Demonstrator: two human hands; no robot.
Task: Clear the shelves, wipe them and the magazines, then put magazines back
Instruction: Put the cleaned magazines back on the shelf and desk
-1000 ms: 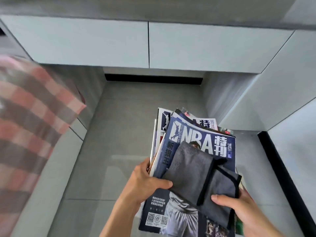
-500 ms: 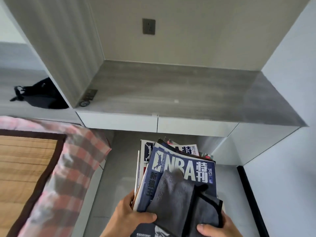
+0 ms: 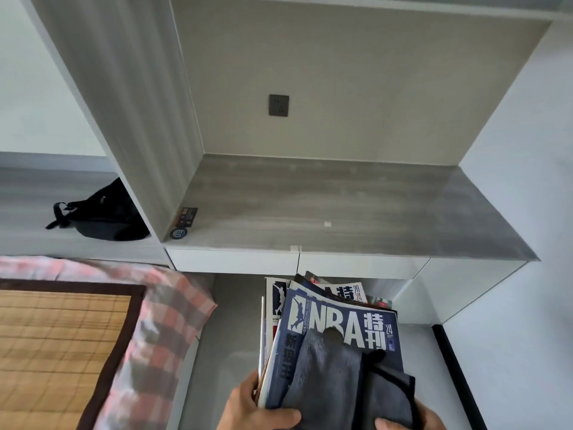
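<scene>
**Magazines in hand, bare shelf waiting**

Both hands carried the stack of magazines low in the view, below the front edge of the shelf. The left hand gripped the stack's left edge, thumb curled over the top cover. The right hand, mostly cut off by the frame, held the right side, its thumb pinning a folded grey cloth flat on the top cover. The shelf surface showed only a small pale speck and stickers at its left corner; a wall socket sat on the panel behind the shelf. A black bag lay left of the shelf, past the partition, and a checked bed cover lay below and left of it.

By the look of it, the step in hand was the return of the magazines to the shelf, or a last wipe; which one could not be told. The next move called for raising the stack above the shelf's front edge and setting it down flat, keeping the cloth from sliding off.
</scene>
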